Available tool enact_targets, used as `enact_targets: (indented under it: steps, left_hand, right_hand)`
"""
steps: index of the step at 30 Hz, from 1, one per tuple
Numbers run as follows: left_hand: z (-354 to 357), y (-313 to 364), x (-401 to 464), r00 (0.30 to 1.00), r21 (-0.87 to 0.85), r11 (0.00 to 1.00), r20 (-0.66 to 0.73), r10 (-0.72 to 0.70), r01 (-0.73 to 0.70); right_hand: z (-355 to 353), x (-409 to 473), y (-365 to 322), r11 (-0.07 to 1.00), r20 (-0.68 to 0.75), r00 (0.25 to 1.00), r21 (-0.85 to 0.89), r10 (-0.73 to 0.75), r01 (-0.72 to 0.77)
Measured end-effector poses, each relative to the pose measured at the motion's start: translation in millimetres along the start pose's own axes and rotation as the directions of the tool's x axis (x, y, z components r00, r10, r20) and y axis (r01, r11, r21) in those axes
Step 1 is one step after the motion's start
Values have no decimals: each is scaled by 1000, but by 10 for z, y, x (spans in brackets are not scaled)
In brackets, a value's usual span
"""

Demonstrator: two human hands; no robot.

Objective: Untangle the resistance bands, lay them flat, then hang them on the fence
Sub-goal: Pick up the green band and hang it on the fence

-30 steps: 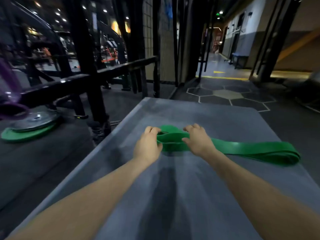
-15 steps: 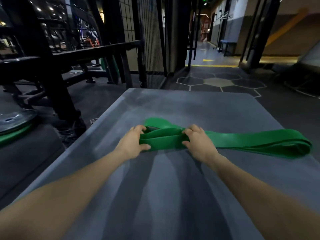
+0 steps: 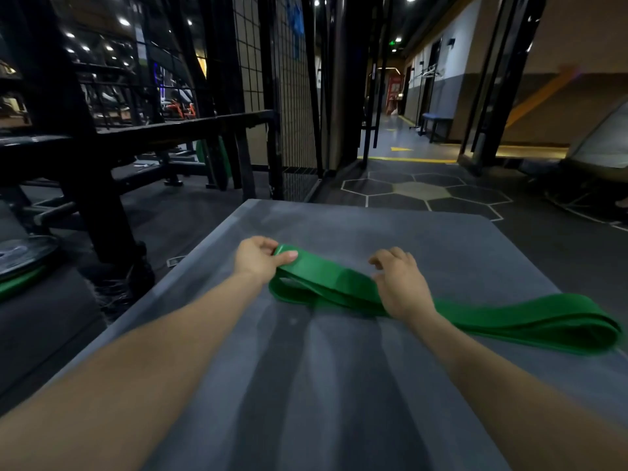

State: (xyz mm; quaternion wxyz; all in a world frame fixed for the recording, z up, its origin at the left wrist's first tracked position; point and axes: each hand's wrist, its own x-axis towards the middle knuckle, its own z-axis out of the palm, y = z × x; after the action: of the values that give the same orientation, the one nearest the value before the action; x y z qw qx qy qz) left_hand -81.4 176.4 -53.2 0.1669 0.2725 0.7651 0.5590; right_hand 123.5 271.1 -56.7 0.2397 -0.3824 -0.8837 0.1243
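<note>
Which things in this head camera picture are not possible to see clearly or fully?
- Green band, head view: the stretch under the right hand is covered, so any remaining twist cannot be judged.
- Left hand: its fingers curl behind the band's end; only the thumb shows.
- Number of bands: layers overlap; unclear.
- Weight plate: cut by the left edge.

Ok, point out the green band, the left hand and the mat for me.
green band [image 3: 339, 282]: head view, flat stretch between the hands.
left hand [image 3: 256, 258]: head view, back of hand.
mat [image 3: 339, 385]: head view, bare grey surface.
</note>
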Motion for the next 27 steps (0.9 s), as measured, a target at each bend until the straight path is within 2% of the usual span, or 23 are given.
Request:
enact_targets:
  steps: [2, 5, 8, 11, 14, 16, 18, 20, 23, 27]
  left_hand:
    - [38, -136, 43, 998, 62, 997, -45, -50, 52]
    - [74, -286, 68, 992, 108, 992, -113, -51, 64]
    - [123, -346, 66, 991, 183, 979, -117, -68, 89]
    - [118, -341, 43, 982, 373, 908, -98, -164, 189]
    - [83, -276, 0, 972, 440, 868, -59, -229, 231]
    - [59, -240, -7, 963, 345, 903, -12, -270, 258]
    - [50, -232, -20, 943, 31, 946, 76, -325, 324]
    - [47, -196, -73, 918, -179, 903, 149, -367, 390]
    - [7, -49, -225, 901, -294, 854, 201, -384, 429]
    - [-220, 204, -533, 891, -345, 823, 230, -391, 450]
  right_hand:
    - [96, 6, 11, 1000, 4, 1000, 2, 1, -1]
    - [230, -29, -5, 996, 17, 997, -40, -76, 76]
    - [313, -103, 55, 976, 110, 988, -175, -112, 131]
    - [343, -176, 135, 977, 129, 986, -173, -102, 124]
    - [363, -211, 167, 972, 119, 984, -180, -131, 151]
    - [379, -226, 172, 976, 114, 985, -164, -126, 144]
    - [377, -239, 170, 979, 124, 985, -151, -116, 134]
    - [343, -251, 150, 984, 157, 982, -128, -106, 126]
    - [243, -319, 69, 992, 207, 975, -78, -80, 97]
    - [56, -499, -259, 995, 136, 985, 13, -103, 103]
